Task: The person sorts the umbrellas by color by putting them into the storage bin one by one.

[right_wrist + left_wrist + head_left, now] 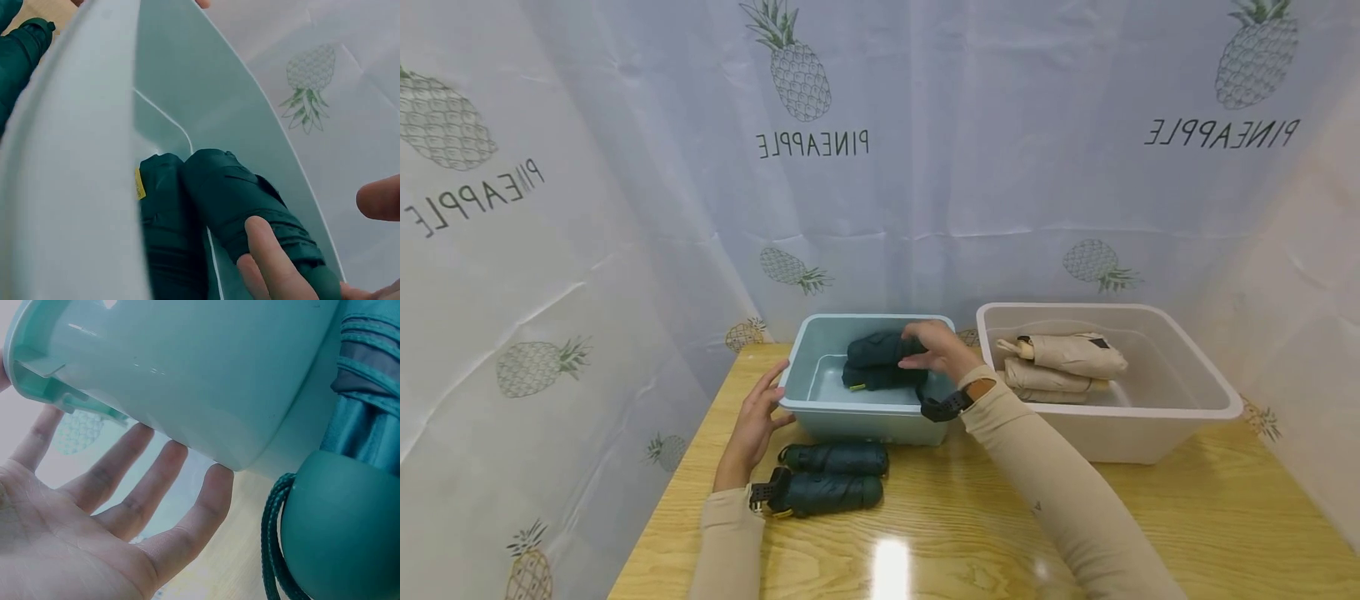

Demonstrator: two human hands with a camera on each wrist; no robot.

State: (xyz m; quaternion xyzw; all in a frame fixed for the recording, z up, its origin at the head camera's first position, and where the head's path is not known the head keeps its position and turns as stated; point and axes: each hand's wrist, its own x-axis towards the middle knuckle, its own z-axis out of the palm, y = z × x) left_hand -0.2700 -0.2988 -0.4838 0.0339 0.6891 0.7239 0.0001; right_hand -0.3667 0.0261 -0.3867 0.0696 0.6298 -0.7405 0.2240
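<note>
In the head view, a blue-green plastic bin (850, 423) stands on the table with two dark green folded umbrellas inside. My right hand (936, 346) reaches in over its right side and grips the handle end of the upper umbrella (234, 194); one finger stands off it. Beside that one lies the lower umbrella (165, 231), with a yellow tag. My left hand (758, 417) touches the bin's left side with spread, fairly straight fingers. Two more dark umbrellas lie in front of the bin, a rear one (842, 458) and a front one (831, 493).
To the right stands a larger cream bin (1090, 437) holding several beige folded umbrellas (1075, 354). Both bins are on a wooden table (985, 533). A pale curtain (955, 167) with pineapple prints hangs behind and along the sides.
</note>
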